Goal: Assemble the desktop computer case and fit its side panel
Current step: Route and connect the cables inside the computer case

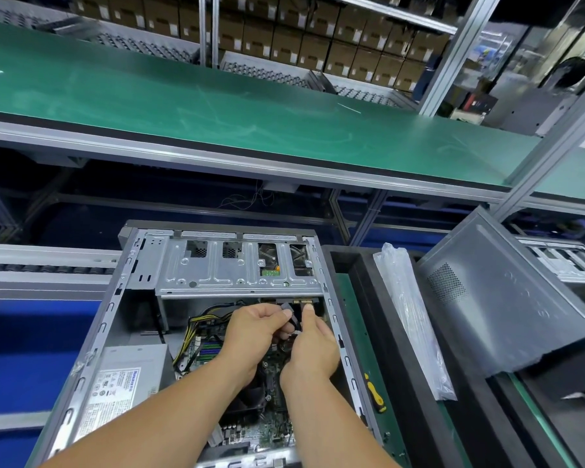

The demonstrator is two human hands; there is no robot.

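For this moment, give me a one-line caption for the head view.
Both hands, left hand and right hand, handle a dark cable inside the open computer case.

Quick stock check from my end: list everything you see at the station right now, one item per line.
Computer case: one, grey, open, centre.
Drive cage: one, silver, case's far end.
Power supply: one, grey, case's near left.
Motherboard: one, dark green, under the hands.
Cable: one, black, pinched below the cage.
Side panel: one, grey, leaning at right.
Plastic bag: one, clear, right of case.
Screwdriver: one, yellow-black, right of case.
Conveyor belt: one, green, behind.
Left hand: grips cable.
Right hand: pinches cable.
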